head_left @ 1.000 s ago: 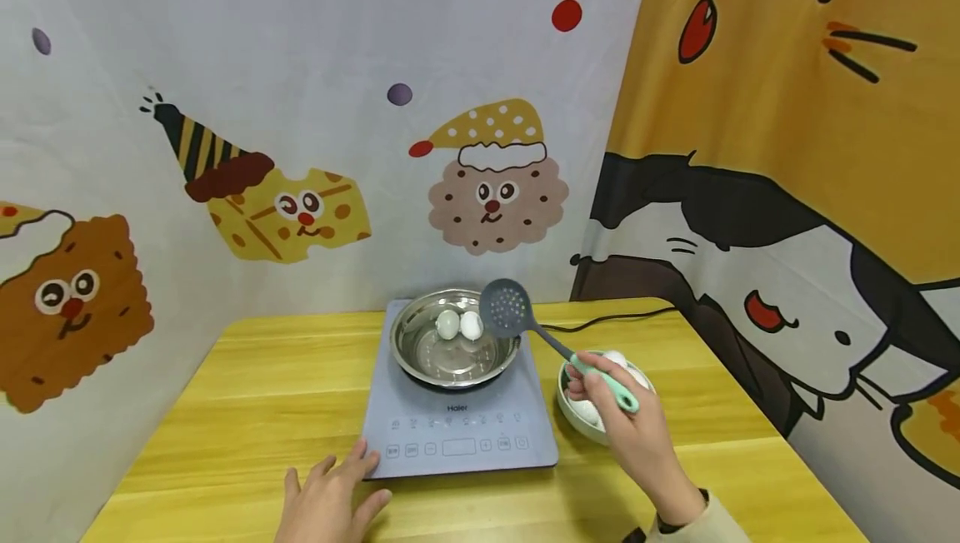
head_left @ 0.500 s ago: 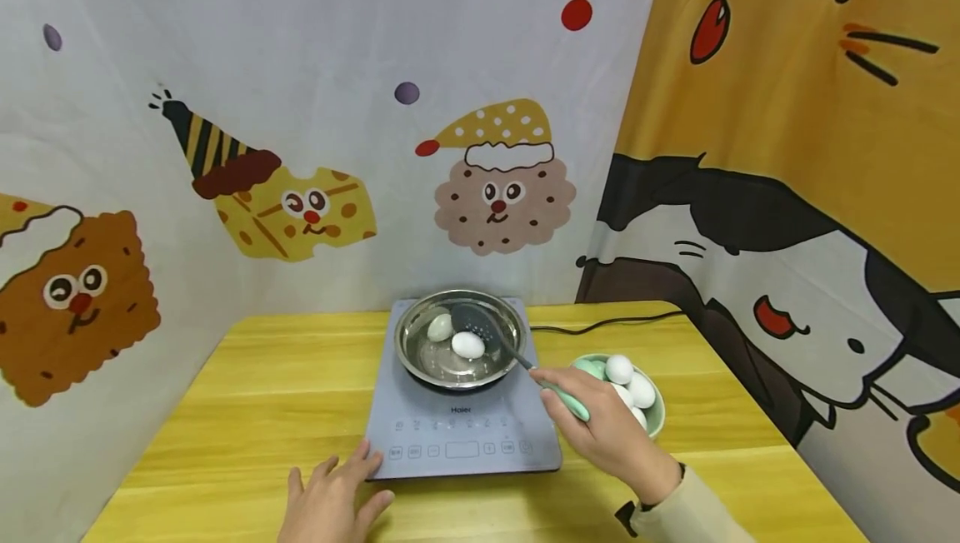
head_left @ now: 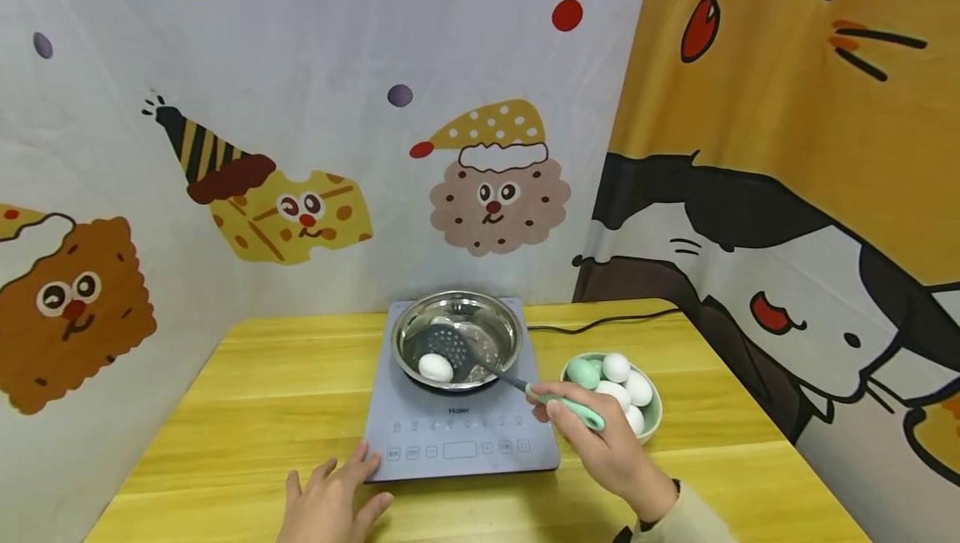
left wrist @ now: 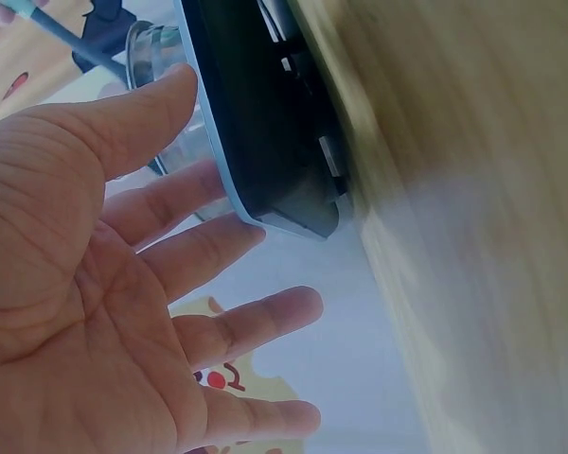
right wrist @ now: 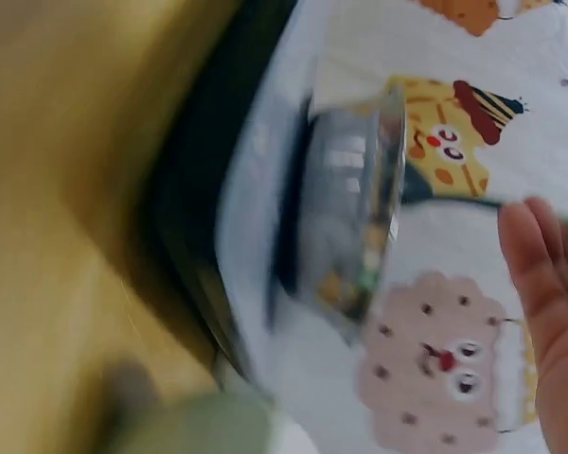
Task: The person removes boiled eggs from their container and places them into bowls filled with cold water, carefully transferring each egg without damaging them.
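Observation:
My right hand (head_left: pixel 600 435) grips the mint-green handle of a slotted skimmer (head_left: pixel 446 345). The skimmer's grey perforated head is down inside a round steel pan (head_left: pixel 512 360) holding clear liquid. One white egg (head_left: pixel 436 368) lies against the near side of the skimmer head. A second egg (head_left: pixel 441 322) shows only in part at the back of the pan, behind the head. Beneath the pan is a flat grey induction cooktop (head_left: pixel 457 435). My left hand (head_left: pixel 327 497), fingers spread, touches the cooktop's front left corner; the left wrist view shows two fingers against that edge.
Right of the cooktop, a pale green bowl (head_left: pixel 656 418) holds several white and green eggs. A black cord (head_left: pixel 592 326) runs from behind the cooktop across the wooden table (head_left: pixel 262 393). Cartoon-printed curtains (head_left: pixel 315 52) hang along the back and sides.
My right hand has brought the skimmer from above the pan's right rim down into the pan and leftward. The white egg has shifted left and nearer. My left hand stays in place.

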Tool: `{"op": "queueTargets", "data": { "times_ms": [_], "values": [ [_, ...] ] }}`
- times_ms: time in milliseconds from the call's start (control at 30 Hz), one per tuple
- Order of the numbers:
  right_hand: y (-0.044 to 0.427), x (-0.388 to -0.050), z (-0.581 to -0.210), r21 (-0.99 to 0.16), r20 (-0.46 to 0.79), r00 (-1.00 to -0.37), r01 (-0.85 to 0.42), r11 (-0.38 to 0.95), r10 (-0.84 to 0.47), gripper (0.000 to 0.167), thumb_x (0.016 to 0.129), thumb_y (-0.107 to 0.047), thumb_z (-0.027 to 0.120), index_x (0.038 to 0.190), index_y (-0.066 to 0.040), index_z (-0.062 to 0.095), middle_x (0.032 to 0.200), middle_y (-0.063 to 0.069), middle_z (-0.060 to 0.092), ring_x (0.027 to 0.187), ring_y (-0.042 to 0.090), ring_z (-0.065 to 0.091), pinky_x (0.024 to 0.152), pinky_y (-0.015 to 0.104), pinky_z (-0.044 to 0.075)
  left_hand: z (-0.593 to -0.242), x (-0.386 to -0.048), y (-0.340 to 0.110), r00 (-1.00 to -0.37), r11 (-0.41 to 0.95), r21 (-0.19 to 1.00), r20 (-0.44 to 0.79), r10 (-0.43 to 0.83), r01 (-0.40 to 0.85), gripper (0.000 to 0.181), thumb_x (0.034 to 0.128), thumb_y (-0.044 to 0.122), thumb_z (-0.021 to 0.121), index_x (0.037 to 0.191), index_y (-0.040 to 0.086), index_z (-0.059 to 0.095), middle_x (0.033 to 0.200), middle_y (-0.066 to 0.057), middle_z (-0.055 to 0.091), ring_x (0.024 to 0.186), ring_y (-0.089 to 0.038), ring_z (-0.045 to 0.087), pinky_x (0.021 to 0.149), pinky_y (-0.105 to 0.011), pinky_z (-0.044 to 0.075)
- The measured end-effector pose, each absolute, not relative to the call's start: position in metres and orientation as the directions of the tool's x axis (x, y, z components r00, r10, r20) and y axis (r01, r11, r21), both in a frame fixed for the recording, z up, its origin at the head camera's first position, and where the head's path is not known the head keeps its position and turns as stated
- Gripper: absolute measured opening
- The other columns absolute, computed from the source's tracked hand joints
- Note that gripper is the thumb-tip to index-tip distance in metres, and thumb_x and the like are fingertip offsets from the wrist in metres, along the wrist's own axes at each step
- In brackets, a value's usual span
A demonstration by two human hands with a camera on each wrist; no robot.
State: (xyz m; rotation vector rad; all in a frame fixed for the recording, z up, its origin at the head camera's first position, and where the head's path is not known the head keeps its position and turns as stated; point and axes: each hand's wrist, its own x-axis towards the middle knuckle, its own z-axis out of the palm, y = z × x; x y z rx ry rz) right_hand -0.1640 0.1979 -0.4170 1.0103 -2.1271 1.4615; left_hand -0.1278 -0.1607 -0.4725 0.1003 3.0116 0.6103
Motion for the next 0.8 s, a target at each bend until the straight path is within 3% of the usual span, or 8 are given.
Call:
{"op": "queueTargets", "data": {
  "times_ms": [100,200,267,367,600,800],
  "values": [
    [0.196,-0.162,-0.418,-0.898,0.424,-0.887,-0.438,0.041,-0.183,0.028,0.113,-0.005,0.048,0.129,0.009,0.066,0.109,0.009,0.083,0.09,0.014,0.08,0.083,0.033,0.068,-0.473,-0.128,-0.16,-0.996,0.919,0.391,-0.058,0.073,0.045,0.063,0.0871,0.05,0.085,0.139,0.018,0.072,0.156,-0.011,0.061,0.135,-0.056,0.058,0.108,-0.094,0.021],
    [0.195,-0.163,-0.415,-0.972,0.181,-0.983,-0.174,-0.157,-0.032,0.038,0.117,-0.022,0.045,0.129,0.008,0.063,0.106,0.014,0.083,0.088,0.019,0.08,0.082,0.037,0.068,-0.473,-0.128,-0.16,-0.995,0.919,0.393,-0.064,0.071,0.04,0.063,0.0869,0.051,0.085,0.139,0.018,0.072,0.157,-0.011,0.061,0.134,-0.057,0.058,0.108,-0.094,0.02],
    [0.197,-0.162,-0.412,-0.966,0.065,-0.997,-0.073,-0.247,0.042,0.04,0.117,-0.027,0.043,0.128,0.006,0.063,0.104,0.017,0.082,0.09,0.022,0.08,0.083,0.038,0.068,-0.474,-0.128,-0.16,-0.995,0.918,0.395,-0.065,0.072,0.04,0.063,0.0866,0.051,0.085,0.139,0.018,0.072,0.157,-0.011,0.061,0.134,-0.057,0.058,0.108,-0.094,0.02],
    [0.203,-0.159,-0.406,-0.956,-0.005,-0.994,-0.028,-0.292,0.11,0.041,0.117,-0.028,0.041,0.127,0.004,0.064,0.103,0.018,0.082,0.094,0.026,0.08,0.084,0.039,0.068,-0.474,-0.127,-0.16,-0.995,0.916,0.4,-0.068,0.071,0.038,0.063,0.0866,0.051,0.085,0.139,0.018,0.072,0.157,-0.011,0.061,0.134,-0.056,0.058,0.108,-0.094,0.02],
    [0.223,-0.147,-0.395,-0.959,0.055,-0.992,-0.084,-0.272,0.116,0.04,0.118,-0.032,0.039,0.118,-0.011,0.073,0.101,0.012,0.083,0.093,0.021,0.081,0.083,0.036,0.068,-0.474,-0.128,-0.161,-0.994,0.919,0.39,-0.065,0.086,0.054,0.063,0.0882,0.052,0.083,0.139,0.018,0.072,0.157,-0.012,0.061,0.134,-0.057,0.058,0.107,-0.095,0.02],
    [0.234,-0.138,-0.387,-0.966,0.071,-0.989,-0.1,-0.239,0.13,0.039,0.118,-0.033,0.041,0.119,-0.012,0.074,0.102,0.012,0.084,0.093,0.022,0.081,0.083,0.038,0.068,-0.474,-0.129,-0.162,-0.993,0.919,0.389,-0.065,0.094,0.061,0.063,0.089,0.052,0.083,0.14,0.017,0.071,0.157,-0.012,0.06,0.134,-0.057,0.058,0.107,-0.095,0.02]
  ]
}}
